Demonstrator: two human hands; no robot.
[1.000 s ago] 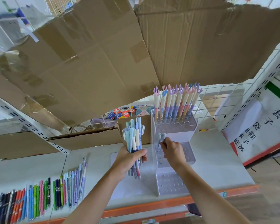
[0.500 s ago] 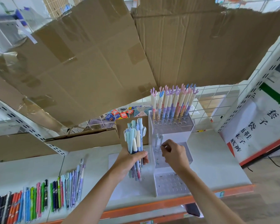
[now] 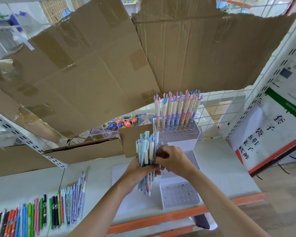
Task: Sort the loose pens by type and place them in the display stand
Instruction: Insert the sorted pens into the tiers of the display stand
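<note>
Left hand [image 3: 140, 170] grips upright pen bundle [image 3: 147, 156] above desk [image 3: 225, 170], beside stand [image 3: 179, 194]. Right hand [image 3: 173, 159] fingers curl, pinching one pen in bundle. Antler pens [image 3: 176, 108] fill stand's top tier.

Bright, even daylight enters from the upper background, which is washed out. Shadows on the surface [image 3: 220, 168] are faint. Wide-angle distortion bends the edges; the hands show slight motion blur.

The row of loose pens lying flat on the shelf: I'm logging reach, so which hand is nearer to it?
Left. The left hand is above and right of the row of loose pens; the right hand is farther right.
</note>
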